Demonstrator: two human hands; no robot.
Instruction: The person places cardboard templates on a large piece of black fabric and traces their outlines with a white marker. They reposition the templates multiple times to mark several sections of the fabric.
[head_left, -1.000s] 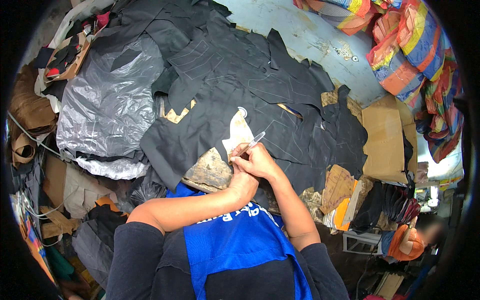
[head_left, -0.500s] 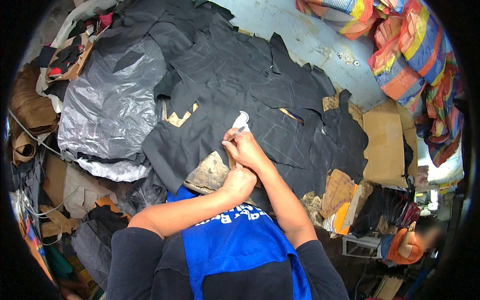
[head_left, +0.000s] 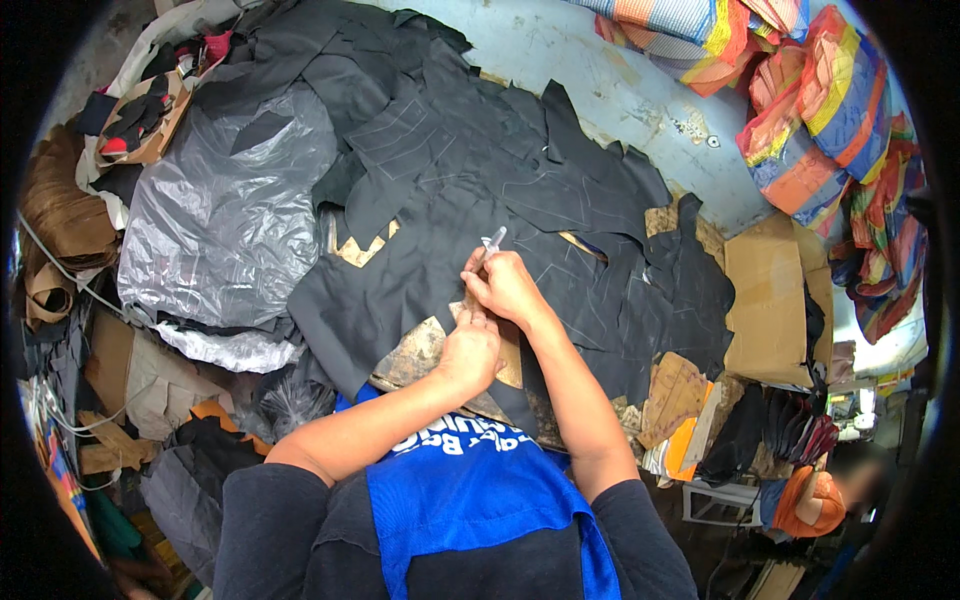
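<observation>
Head view: I lean over the black cut fabric sheet point(head_left: 440, 250) with pale traced outlines, spread on the worn light-blue table point(head_left: 600, 80).
Right hand point(head_left: 510, 288): closed around a slim whitish marking pen point(head_left: 490, 243), its tip on the fabric.
Left hand point(head_left: 470, 350): pressed flat, nothing gripped, on a tan cardboard pattern piece point(head_left: 425, 350) at the fabric's near edge, touching my right hand.
Risk, slip: if my left hand eases, I judge the pattern shifts and the line strays.
Risk, bunching: the loose fabric may drag under the pen.
Left of the fabric: a crumpled grey plastic sheet point(head_left: 225, 220).
</observation>
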